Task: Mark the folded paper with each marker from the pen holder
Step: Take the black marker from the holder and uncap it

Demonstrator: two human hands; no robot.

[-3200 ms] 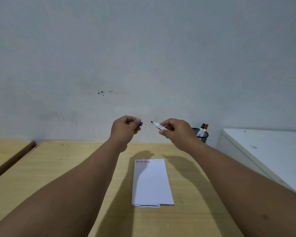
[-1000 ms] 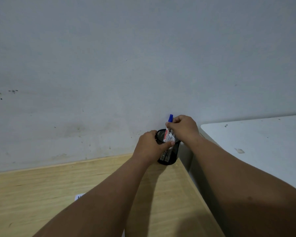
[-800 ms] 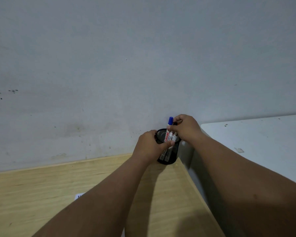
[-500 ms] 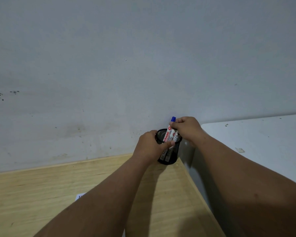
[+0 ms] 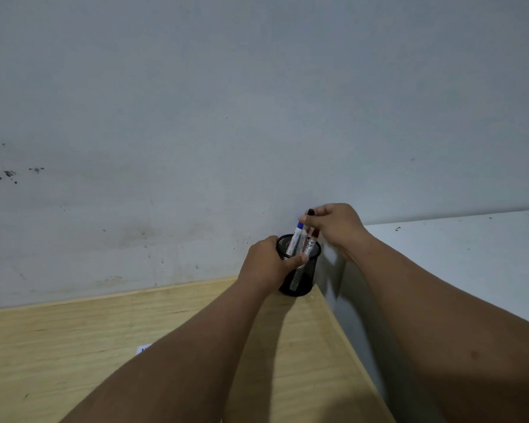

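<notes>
A black mesh pen holder (image 5: 300, 280) stands at the far right corner of the wooden table (image 5: 74, 346), against the wall. My left hand (image 5: 268, 262) is wrapped around its left side. A blue-capped marker (image 5: 297, 238) leans inside it, beside a red-capped marker (image 5: 316, 233). My right hand (image 5: 333, 225) hovers just above the holder, fingers pinched on a black-capped marker (image 5: 311, 212) that rises out of it. Only a small corner of the folded white paper (image 5: 143, 349) shows beside my left forearm.
A white cabinet top (image 5: 455, 257) adjoins the table's right edge, slightly higher. A grey wall (image 5: 226, 117) with dark specks at the left runs right behind the holder.
Earlier I held the uncapped blue marker over the paper. Since then it went capped into the holder, and my right hand shifted to the black-capped marker, raising it.
</notes>
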